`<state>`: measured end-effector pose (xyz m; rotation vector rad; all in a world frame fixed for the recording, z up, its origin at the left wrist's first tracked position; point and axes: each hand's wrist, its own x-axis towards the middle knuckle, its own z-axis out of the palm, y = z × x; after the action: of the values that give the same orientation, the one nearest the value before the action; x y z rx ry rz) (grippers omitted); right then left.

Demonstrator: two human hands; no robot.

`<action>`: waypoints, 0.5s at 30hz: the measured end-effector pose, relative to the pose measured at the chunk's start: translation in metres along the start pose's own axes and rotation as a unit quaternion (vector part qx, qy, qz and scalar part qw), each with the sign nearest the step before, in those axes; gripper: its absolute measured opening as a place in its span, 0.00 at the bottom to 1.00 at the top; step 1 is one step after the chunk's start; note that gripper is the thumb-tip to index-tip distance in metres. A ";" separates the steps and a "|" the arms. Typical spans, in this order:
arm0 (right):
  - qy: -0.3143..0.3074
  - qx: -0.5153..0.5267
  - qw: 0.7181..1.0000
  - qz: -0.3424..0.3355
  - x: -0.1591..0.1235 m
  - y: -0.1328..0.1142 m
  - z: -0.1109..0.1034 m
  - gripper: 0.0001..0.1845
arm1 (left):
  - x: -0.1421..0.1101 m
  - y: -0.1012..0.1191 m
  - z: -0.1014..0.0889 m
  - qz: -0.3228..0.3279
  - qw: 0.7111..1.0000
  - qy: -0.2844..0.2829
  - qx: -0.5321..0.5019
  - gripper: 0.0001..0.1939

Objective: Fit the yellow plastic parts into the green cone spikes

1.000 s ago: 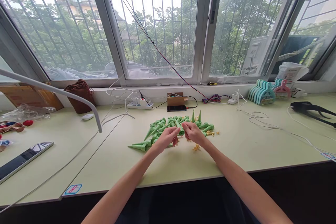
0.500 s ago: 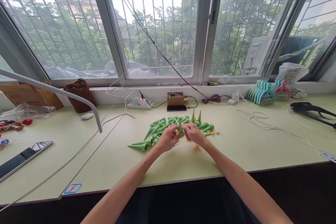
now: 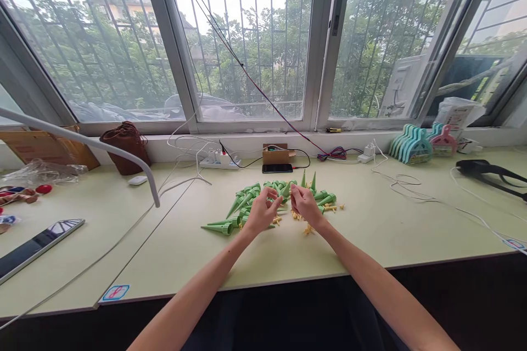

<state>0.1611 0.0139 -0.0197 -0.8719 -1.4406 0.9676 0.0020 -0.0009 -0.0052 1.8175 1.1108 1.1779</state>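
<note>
Several light green plastic plant-watering spikes (image 3: 247, 197), each a long cone with a wide ribbed cap end, lie heaped on the table around my hands. My left hand (image 3: 262, 213) hovers at the front of the heap, thumb and fingers apart, with nothing visible held. One green spike (image 3: 285, 190) leans between the hands, near the left fingertips; whether either touches it I cannot tell. My right hand (image 3: 304, 204) has its fingers pinched together, and what they hold is hidden. Small yellow plastic pieces (image 3: 308, 229) are scattered below and beside the right hand.
Behind the heap a black phone (image 3: 277, 168) lies before a small cardboard box (image 3: 276, 154). A power strip (image 3: 220, 161) and cables line the wall. Teal clips (image 3: 411, 145) stand at the back right. On the left are a tablet (image 3: 39, 247), a lamp arm (image 3: 140, 162) and a brown pouch (image 3: 125, 148).
The upright green spike that was in my left fingers no longer stands there. My hands have drawn slightly apart, and the left fingers have opened.
</note>
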 end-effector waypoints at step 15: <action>-0.051 -0.098 0.991 -0.080 -0.009 -0.006 -0.001 0.26 | -0.002 0.004 -0.001 -0.131 0.957 -0.149 -0.212 0.28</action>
<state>0.1633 0.0037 -0.0179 -0.8444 -1.6880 0.7679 0.0020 -0.0040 -0.0015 1.4083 0.8192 0.8684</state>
